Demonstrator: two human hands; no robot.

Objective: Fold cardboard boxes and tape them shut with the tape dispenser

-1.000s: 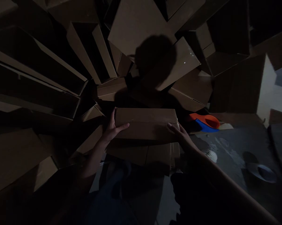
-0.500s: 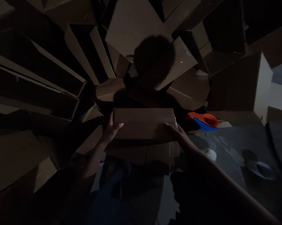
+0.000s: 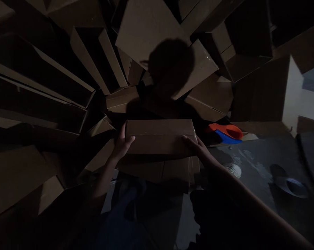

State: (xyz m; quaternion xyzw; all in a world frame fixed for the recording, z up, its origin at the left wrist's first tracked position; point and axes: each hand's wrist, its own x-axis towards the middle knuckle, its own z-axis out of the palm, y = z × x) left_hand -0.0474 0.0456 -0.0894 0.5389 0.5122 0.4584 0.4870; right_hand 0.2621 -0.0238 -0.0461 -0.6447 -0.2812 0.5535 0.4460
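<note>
In the head view, the dim light leaves much in shadow, but the cardboard box (image 3: 159, 137) in front of you is plain enough. It lies lengthwise across your lap line, closed, with its top flaps down and meeting along the middle.

Your left hand (image 3: 122, 144) grips the left end of the box: the thumb lies over the top edge and the fingers curl round the end face. Your right hand (image 3: 198, 149) lies at the box's near right corner with its fingers stretched flat along the top. It presses rather than grasps, and closes on nothing.

The box rests on flattened cardboard (image 3: 157, 170) just under it, where a strip of clear tape catches the light near the right edge.

As far as this shows, the box is formed and shut, steadied between your two hands. I cannot tell whether its top seam carries tape: the surface is too dark. The orange and blue tape dispenser (image 3: 226, 133) lies on the floor (image 3: 253, 163) just to the right of the box, apart from both hands. I judge that sealing, if it is not done, is what remains.

Beyond the box and to its left, a heap of cardboard boxes (image 3: 151, 31) stands piled at all angles, some open, some closed. Well to the right of the box, a round thing, perhaps a roll (image 3: 289, 184), lies on the floor.
</note>
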